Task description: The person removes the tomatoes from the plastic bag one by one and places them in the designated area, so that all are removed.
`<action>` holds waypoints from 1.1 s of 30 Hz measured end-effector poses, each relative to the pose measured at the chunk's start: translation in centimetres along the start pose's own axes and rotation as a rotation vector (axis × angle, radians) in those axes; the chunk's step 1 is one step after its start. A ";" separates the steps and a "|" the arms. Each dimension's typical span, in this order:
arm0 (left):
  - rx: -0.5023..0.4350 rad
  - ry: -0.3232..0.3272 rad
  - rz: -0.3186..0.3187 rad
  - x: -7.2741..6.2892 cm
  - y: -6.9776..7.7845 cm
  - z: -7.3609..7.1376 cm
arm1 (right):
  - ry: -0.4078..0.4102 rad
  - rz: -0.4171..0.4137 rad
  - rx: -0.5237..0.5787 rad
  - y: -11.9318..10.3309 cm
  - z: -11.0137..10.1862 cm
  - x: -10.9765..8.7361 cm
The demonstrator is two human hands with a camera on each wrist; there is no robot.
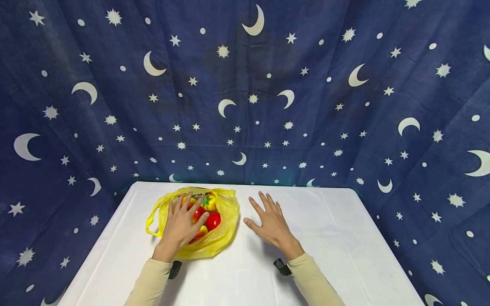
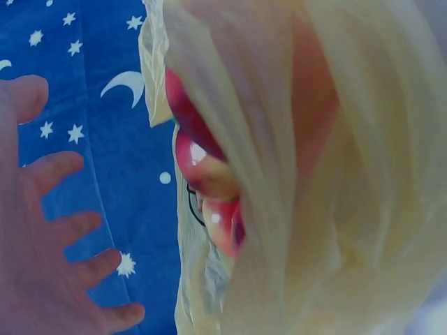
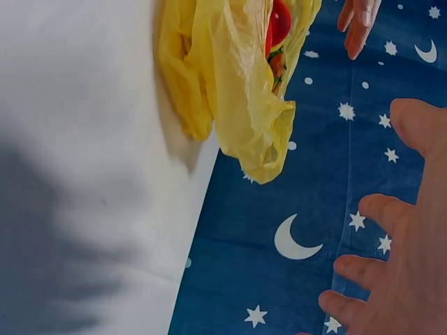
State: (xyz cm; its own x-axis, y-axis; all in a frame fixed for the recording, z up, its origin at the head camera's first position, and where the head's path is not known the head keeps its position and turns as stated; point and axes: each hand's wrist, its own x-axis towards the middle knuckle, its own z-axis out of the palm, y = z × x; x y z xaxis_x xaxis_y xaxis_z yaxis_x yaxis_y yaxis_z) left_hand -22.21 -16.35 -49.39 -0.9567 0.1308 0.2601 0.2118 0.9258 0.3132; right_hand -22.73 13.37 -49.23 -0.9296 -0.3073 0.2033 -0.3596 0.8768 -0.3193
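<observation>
A yellow plastic bag (image 1: pixel 226 212) sits on the table, its mouth facing up. Inside it are several red and yellow round fruits, such as a shiny red one (image 1: pixel 213 220), and a yellow piece with a green top (image 1: pixel 209 203). Over the bag's mouth hovers my left hand (image 1: pixel 181 225), fingers spread; the left wrist view shows this hand (image 2: pixel 49 244) apart from the fruits (image 2: pixel 202 164). To the right of the bag, my right hand (image 1: pixel 271 223) is held above the table with its fingers spread, holding nothing. Part of the bag's contents is hidden by the left hand.
A white cloth covers the table (image 1: pixel 329 246). Behind it and at both sides hangs a dark blue curtain (image 1: pixel 245 119) with moons and stars. One handle loop (image 1: pixel 153 216) of the bag sticks out to the left.
</observation>
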 end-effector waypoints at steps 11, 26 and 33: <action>-0.037 0.052 -0.033 -0.9 -2.3 -1.2 | 0.016 -0.054 0.048 -1.4 0.1 0.3; -0.162 0.063 -0.167 -1.7 -4.8 -1.8 | 0.004 -0.070 0.109 -3.5 0.7 0.9; -0.206 0.049 -0.218 -2.1 -6.5 -2.1 | -0.015 -0.089 0.181 -4.7 1.0 1.0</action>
State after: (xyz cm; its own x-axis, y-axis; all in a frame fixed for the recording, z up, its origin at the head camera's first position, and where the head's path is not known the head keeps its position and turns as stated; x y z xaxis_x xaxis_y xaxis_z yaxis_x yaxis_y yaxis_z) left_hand -21.17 -23.43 -50.05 -0.9744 -0.0848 0.2084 0.0434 0.8380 0.5440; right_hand -22.00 8.58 -48.44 -0.8939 -0.3876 0.2250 -0.4481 0.7654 -0.4619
